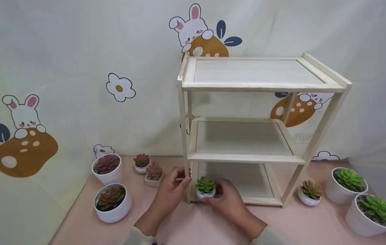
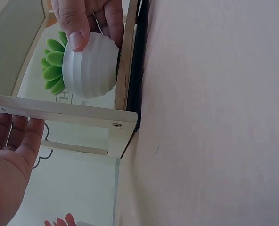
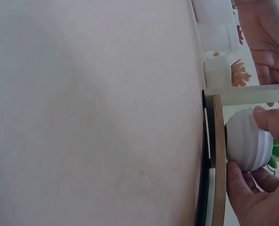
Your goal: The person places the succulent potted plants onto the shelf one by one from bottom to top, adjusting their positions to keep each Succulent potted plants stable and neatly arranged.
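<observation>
The small green succulent (image 1: pixel 206 184) is upright in its white ribbed pot (image 2: pixel 90 68) at the near left corner of the bottom shelf (image 1: pixel 235 175), just behind the front rail; whether its full weight rests there, I cannot tell. The right hand (image 1: pixel 229 201) grips the pot's sides between thumb and fingers — probably to spare the soft leaves and keep it level. The left hand (image 1: pixel 168 190) has its fingers curled round the near left post (image 1: pixel 183 136) of the wooden rack (image 1: pixel 245 158), seemingly to steady the light frame. Left of the rack, on the pink surface (image 1: pixel 193 224), stand two small reddish succulents (image 1: pixel 154 177) and two larger pots (image 1: pixel 113 209); to the right, a small brownish one (image 1: pixel 310 196) and two larger green ones (image 1: pixel 373 216) — set aside, perhaps, to leave the near side free for both arms.
</observation>
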`<state>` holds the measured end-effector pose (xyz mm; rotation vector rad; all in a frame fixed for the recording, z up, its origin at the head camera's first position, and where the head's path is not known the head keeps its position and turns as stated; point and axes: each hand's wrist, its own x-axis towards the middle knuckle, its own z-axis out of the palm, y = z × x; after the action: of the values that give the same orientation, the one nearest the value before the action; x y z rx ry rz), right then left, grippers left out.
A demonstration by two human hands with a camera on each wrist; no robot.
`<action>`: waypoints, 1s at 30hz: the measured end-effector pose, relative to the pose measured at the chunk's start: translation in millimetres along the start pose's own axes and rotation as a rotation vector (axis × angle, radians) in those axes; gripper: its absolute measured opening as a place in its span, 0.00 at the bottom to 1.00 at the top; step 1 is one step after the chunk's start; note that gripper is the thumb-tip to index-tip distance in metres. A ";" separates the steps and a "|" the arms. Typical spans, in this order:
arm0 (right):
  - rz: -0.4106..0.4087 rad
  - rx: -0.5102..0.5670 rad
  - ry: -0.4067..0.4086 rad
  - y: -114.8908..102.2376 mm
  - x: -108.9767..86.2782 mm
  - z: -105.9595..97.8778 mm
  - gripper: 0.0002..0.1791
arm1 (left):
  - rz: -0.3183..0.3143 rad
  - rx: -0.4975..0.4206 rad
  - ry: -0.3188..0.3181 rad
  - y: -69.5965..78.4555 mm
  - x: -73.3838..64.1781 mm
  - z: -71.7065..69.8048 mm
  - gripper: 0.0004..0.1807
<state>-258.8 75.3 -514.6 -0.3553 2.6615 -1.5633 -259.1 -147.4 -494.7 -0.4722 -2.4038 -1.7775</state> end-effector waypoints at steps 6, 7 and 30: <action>0.002 -0.024 0.045 0.4 1.6 1.3 0.32 | 0.039 -0.019 0.002 -0.4 -0.6 0.1 0.20; 0.004 -0.028 0.052 0.9 1.9 1.6 0.31 | 0.044 -0.023 0.002 -0.5 -0.5 0.1 0.20; 0.011 0.010 0.067 0.9 5.3 -0.6 0.19 | 0.026 -0.009 0.000 -0.3 -0.9 0.3 0.21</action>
<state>-264.2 75.1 -514.6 -0.2930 2.6990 -1.6126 -258.3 -147.4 -495.3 -0.5025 -2.3791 -1.7790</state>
